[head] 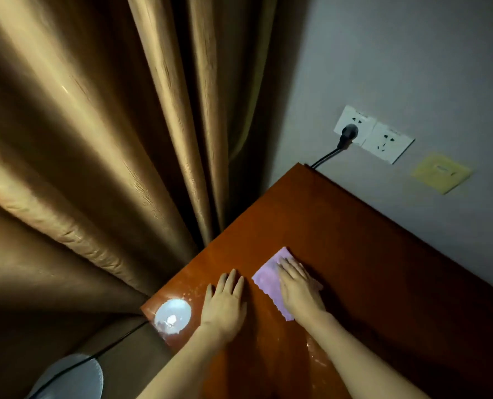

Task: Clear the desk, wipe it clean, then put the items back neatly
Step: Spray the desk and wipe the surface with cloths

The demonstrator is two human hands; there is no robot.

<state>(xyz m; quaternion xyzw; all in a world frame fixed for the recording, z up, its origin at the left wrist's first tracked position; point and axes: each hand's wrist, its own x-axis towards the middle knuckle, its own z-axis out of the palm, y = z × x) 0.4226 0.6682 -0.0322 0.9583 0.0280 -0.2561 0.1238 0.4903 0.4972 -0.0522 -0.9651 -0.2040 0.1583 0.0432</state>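
A reddish-brown wooden desk (354, 240) fills the lower right. A pink cloth (268, 279) with a scalloped edge lies flat on it. My right hand (298, 286) presses down on the cloth with straight fingers. My left hand (225, 300) rests flat on the bare desktop just left of the cloth, fingers straight and holding nothing. Near the desk's left corner a bright round patch of reflected light (172, 316) shines on the surface, with pale specks around it.
Tan curtains (95, 139) hang to the left of the desk. On the grey wall behind are two white sockets (389, 142), one with a black plug (347, 133) and cable, and a yellow plate (441, 174). A grey round object (72, 378) with a black cable sits at lower left.
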